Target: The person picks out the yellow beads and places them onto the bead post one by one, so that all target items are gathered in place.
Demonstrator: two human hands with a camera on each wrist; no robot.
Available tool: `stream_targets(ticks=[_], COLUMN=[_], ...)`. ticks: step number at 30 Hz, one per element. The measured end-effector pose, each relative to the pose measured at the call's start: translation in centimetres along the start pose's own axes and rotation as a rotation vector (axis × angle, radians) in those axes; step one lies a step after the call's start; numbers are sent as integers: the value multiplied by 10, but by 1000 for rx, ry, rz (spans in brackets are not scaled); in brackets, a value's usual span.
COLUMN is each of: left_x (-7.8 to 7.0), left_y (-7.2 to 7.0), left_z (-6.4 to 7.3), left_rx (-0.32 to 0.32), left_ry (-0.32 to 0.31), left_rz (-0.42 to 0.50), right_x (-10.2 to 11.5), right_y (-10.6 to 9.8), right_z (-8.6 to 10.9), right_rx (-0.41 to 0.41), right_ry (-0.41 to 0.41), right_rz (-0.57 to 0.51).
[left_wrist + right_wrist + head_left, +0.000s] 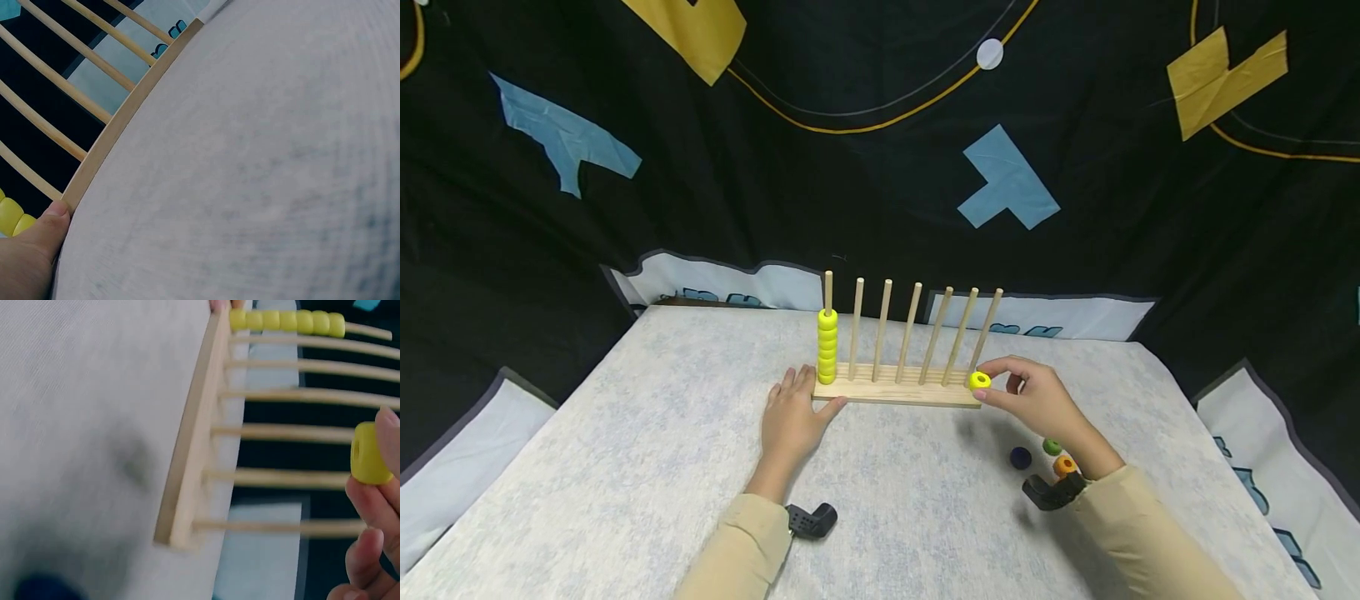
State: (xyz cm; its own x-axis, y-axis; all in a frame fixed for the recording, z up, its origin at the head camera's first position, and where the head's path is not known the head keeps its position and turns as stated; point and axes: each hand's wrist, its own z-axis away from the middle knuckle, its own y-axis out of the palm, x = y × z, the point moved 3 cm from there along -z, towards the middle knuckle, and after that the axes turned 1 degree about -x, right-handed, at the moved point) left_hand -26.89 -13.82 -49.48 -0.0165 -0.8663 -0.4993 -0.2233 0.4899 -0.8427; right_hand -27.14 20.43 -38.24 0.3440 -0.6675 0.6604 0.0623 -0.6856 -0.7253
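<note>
A wooden peg rack [897, 395] stands on the table with several upright pegs in a row. Yellow beads [827, 347] are stacked on its leftmost peg, whose top stays bare. My left hand [790, 421] rests against the rack's left end, fingers extended, with the thumb touching the front edge of the base; the left wrist view shows that thumb [47, 234]. Between thumb and fingers, my right hand [1026, 387] pinches a single yellow bead [370, 456], its hole visible. In the head view that bead appears near the rack's right end, off the pegs.
Right of the rack, near my right wrist, lie a dark blue bead [1020, 457], a green bead [1052, 447] and an orange bead [1062, 467], partly covered by the wrist camera [1051, 493]. The pale table [625, 442] ends at a dark curtain [880, 200] behind the rack.
</note>
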Motion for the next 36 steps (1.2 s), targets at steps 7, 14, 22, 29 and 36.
stream_targets(ticks=[7, 14, 22, 29, 36], left_x=[1, -1, -1, -1, -2], left_y=[0, 0, 0, -1, 0], left_z=[0, 0, 0, 1, 1], left_rx=[5, 10, 7, 14, 16], left_ry=[-6, -9, -9, -20, -22], left_rz=[6, 5, 0, 8, 11], right_x=[28, 54, 85, 109, 131], right_y=[16, 27, 33, 31, 27], right_z=[-19, -34, -47, -63, -79], right_rx=[-21, -45, -84, -141, -204], right_ry=[-34, -83, -138, -196, -232], right_rz=[-38, -50, -43, -3, 19])
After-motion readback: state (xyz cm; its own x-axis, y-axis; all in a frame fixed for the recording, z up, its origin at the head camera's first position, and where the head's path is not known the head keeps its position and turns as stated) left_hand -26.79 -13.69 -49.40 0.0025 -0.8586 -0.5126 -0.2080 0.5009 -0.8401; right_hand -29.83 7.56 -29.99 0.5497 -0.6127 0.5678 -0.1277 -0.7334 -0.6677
